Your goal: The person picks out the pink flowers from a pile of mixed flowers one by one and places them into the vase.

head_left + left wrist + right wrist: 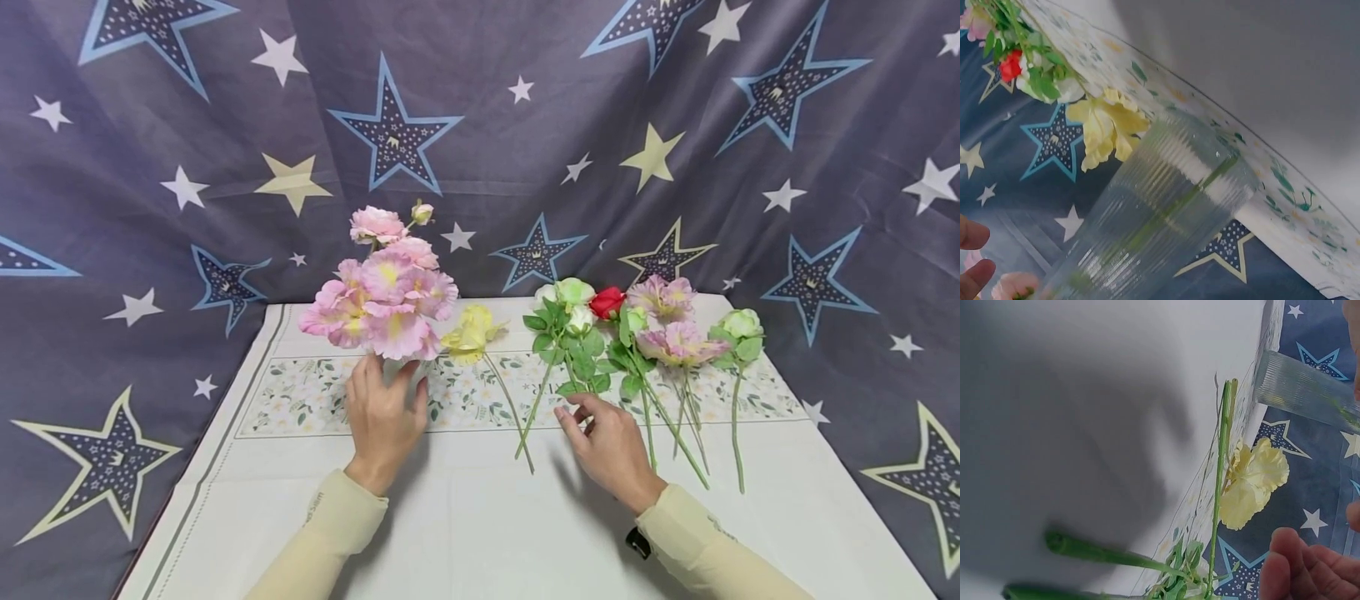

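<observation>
A clear ribbed vase stands on the table with green stems inside; in the head view, my left hand and the blooms hide it. Pink flowers rise above it. My left hand is just below these blooms, fingers loosely bent; its fingertips show beside the vase, gripping nothing visible. A yellow flower lies to the vase's right, its stem crossing a green one. Over the table near the white-green roses, my right hand hovers with loosely bent fingers and holds nothing.
On the right lie a red rose, pink-purple flowers and a single pale green rose, stems toward me. A white cloth with a floral band covers the table. A star-patterned curtain hangs behind.
</observation>
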